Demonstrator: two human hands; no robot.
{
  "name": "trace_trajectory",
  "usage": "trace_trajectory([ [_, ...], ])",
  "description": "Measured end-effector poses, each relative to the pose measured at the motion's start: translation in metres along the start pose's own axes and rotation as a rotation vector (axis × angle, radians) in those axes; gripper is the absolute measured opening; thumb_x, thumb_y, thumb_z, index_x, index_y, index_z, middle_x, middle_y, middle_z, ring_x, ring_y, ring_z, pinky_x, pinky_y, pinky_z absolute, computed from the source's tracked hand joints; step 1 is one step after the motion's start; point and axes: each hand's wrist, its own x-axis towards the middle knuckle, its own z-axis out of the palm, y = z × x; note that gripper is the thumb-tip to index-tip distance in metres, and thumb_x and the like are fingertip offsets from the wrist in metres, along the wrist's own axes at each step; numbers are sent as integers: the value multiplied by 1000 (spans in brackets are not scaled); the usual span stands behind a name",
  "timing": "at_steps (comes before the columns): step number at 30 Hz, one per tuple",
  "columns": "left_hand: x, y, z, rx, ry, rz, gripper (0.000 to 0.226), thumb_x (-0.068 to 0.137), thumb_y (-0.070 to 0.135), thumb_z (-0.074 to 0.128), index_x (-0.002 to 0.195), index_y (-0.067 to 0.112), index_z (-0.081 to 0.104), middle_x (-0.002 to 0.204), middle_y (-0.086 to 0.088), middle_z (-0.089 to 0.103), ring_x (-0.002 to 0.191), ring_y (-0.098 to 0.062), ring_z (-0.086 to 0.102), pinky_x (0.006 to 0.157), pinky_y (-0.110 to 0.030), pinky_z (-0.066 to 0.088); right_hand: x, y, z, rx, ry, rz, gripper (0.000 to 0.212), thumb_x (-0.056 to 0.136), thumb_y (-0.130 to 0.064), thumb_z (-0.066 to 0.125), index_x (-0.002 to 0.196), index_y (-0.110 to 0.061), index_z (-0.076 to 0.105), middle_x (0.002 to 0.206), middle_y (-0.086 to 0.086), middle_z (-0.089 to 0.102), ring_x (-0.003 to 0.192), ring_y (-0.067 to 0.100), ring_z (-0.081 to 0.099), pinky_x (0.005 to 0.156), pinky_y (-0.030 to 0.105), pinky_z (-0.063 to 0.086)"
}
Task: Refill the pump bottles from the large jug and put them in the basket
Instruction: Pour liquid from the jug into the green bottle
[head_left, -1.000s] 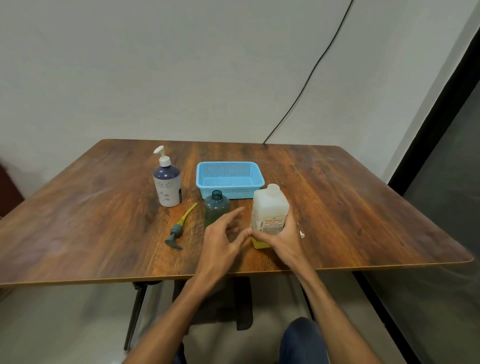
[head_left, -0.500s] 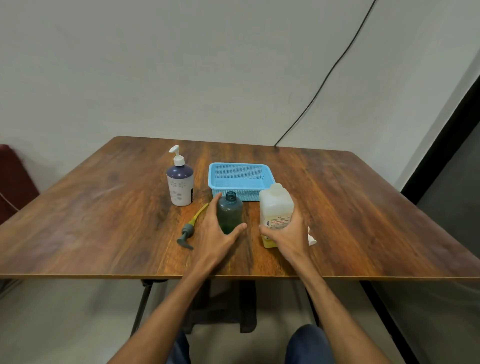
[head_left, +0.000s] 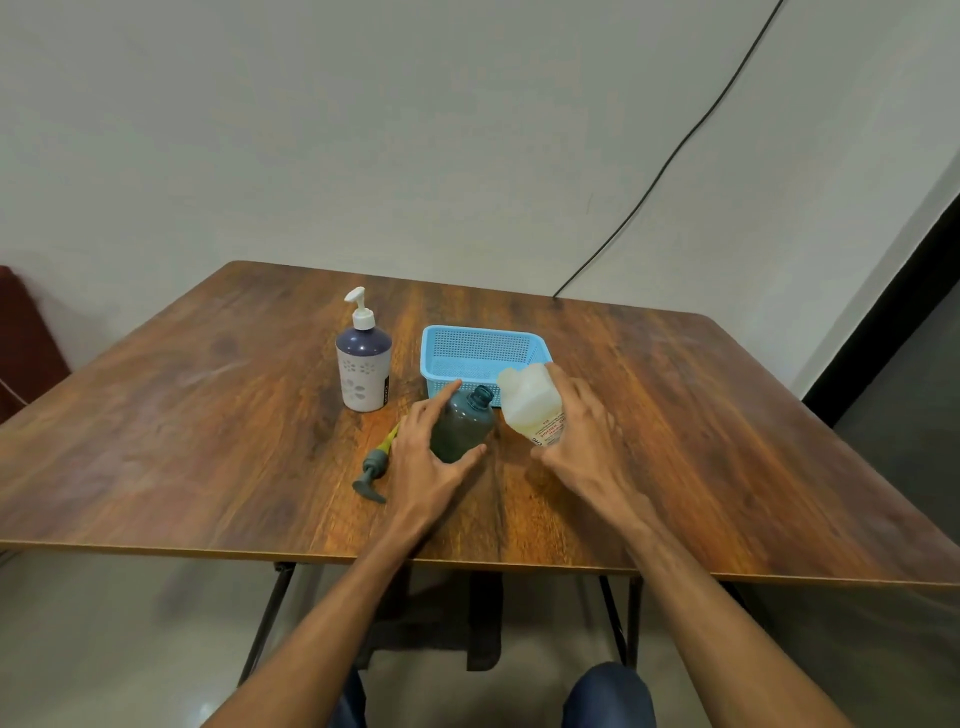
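**Onset of the pour.** The uncapped green bottle (head_left: 462, 428) stands near the front-centre of the bench (head_left: 208, 415), its mouth open and leaning slightly towards 2 o'clock. The left hand (head_left: 423, 470) holds it, with the forefinger laid up the far side and the thumb curled across the near side. Half a second earlier this hand had only just closed round the bottle, and a second earlier it was in mid-reach. The jug (head_left: 530, 405), at the bottle's 3 o'clock, then stood upright on the bench. It is now lifted clear and tipped leftward in the grip of the right hand (head_left: 582, 436), with its spout just beside the bottle's mouth. Motion blur hides whether liquid flows yet. By judgement, the first refill is only beginning. The bottle's pump head (head_left: 375, 467) lies on the bench at 8 o'clock, partly behind the left hand. The white pump bottle (head_left: 363, 371), pump fitted, stands at 10 o'clock. The blue basket (head_left: 480, 331), with no bottle yet in it, sits at 12 o'clock, just behind bottle and jug.
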Motion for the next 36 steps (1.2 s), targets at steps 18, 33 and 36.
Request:
trace_trajectory([
  [18,2,0,-2,52,5,-15,86,81,29,84,149,53,37,129,10,49,120,-11,45,104,-30,30,11,-7,-8,-324,-45,-89,102,72,-23,86,156,-21,29,149,13,45,138,33,43,117,58,32],
  [33,1,-3,-2,57,-25,-22,82,79,44,76,152,48,39,131,11,50,119,-10,45,102,-31,32,14,-11,-22,-428,-78,-148,101,76,-13,82,158,-21,24,153,15,40,141,34,36,121,60,22],
  [36,-1,-2,-1,43,-29,-24,82,79,43,76,152,48,39,133,10,50,120,-11,45,104,-36,35,13,-10,-25,-432,-85,-151,101,76,-13,81,159,-22,23,154,15,39,142,33,35,122,59,19],
])
